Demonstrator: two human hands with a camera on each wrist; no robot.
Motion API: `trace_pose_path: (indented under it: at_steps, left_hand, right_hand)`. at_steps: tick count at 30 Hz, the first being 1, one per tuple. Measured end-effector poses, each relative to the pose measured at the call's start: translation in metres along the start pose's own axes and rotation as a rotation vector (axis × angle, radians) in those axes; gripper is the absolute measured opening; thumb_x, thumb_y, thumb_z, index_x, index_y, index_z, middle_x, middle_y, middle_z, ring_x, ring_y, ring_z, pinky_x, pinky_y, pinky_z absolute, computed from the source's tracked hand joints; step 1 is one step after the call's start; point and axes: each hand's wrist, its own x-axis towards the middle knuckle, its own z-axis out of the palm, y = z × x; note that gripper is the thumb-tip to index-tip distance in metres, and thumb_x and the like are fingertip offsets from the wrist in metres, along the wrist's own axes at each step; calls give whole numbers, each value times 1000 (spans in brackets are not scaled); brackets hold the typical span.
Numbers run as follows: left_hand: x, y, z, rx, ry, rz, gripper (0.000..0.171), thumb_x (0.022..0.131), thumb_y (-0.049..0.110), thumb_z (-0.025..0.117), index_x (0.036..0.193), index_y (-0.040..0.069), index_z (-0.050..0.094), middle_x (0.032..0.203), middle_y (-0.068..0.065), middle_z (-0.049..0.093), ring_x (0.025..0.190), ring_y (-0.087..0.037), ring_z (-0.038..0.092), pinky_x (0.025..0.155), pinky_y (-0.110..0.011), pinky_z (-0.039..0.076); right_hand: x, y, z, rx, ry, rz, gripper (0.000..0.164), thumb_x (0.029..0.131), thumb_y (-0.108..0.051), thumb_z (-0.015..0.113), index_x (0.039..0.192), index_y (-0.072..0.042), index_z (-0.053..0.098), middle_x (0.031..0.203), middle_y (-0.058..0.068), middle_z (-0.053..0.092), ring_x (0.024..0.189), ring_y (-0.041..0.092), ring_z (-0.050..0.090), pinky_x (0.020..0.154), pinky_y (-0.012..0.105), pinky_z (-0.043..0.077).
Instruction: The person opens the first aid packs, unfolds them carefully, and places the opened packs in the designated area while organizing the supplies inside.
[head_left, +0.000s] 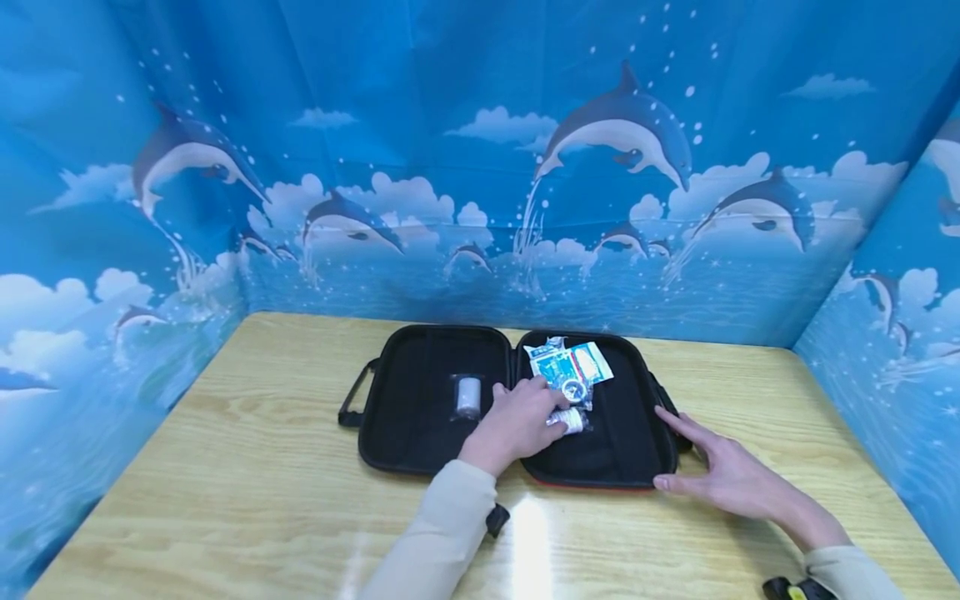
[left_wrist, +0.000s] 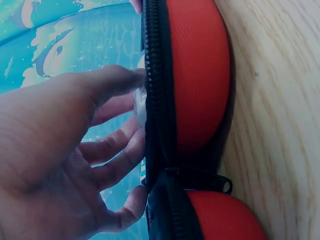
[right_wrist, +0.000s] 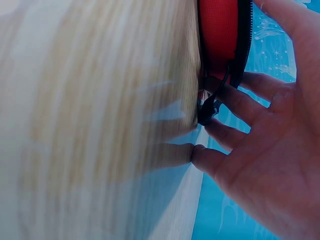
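A black-lined case (head_left: 600, 467) with a red outer shell (left_wrist: 200, 75) lies unzipped and spread flat on the table. In its right half, my left hand (head_left: 517, 421) holds a white bandage roll (head_left: 573, 420) in clear wrap between thumb and fingers. Just beyond the fingers are a round white tape-like roll (head_left: 573, 391) and blue-and-white packets (head_left: 555, 365). Another white wrapped roll (head_left: 468, 395) lies in the left half. My right hand (head_left: 723, 475) touches the case's right front corner with thumb and fingers spread, steadying its edge.
A black carry handle (head_left: 356, 398) sticks out from the case's left side. A zipper pull (left_wrist: 215, 181) hangs at the front near the hinge. Behind the wooden table (head_left: 247, 467) hangs a blue dolphin-print curtain (head_left: 450, 167), which also runs along both sides.
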Motion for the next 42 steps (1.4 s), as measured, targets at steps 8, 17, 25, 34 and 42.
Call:
trace_pose_path:
  at_steps: [8,17,25,34,42]
  left_hand:
    - [2,-3,-2,-130,-4,17,27,94,31,74,119,21,70,114,5,74,106,-12,67,99,-46,47]
    - [-4,-19,-14,-402,115,26,30,95,24,74,121,14,65,111,-2,69,99,-12,63,90,-25,54]
    - [-17,-41,-24,-507,209,-69,31,94,24,75,121,12,64,111,-2,64,98,-13,60,89,-29,56]
    - [-33,-73,-32,-510,357,-168,30,91,19,77,117,10,65,108,-4,65,94,-15,61,85,-32,55]
    - [-49,-102,-39,-451,449,-288,32,89,16,77,116,6,65,106,-9,66,92,-21,62,84,-35,53]
  right_hand:
    - [0,-1,0,12,-8,7,95,86,-57,76,163,-29,27,159,36,32,139,61,39,99,74,41]
    - [-1,-1,0,19,-1,4,95,86,-57,76,163,-30,28,158,36,33,139,60,39,100,73,42]
    - [-1,0,0,12,-3,13,95,86,-58,76,163,-30,27,158,36,33,139,61,39,99,73,42]
    - [-1,0,-1,16,-4,12,95,86,-57,76,163,-30,27,158,36,34,139,60,39,100,73,42]
    - [0,0,-1,17,-11,12,95,86,-57,75,163,-30,26,158,36,33,139,61,39,99,73,42]
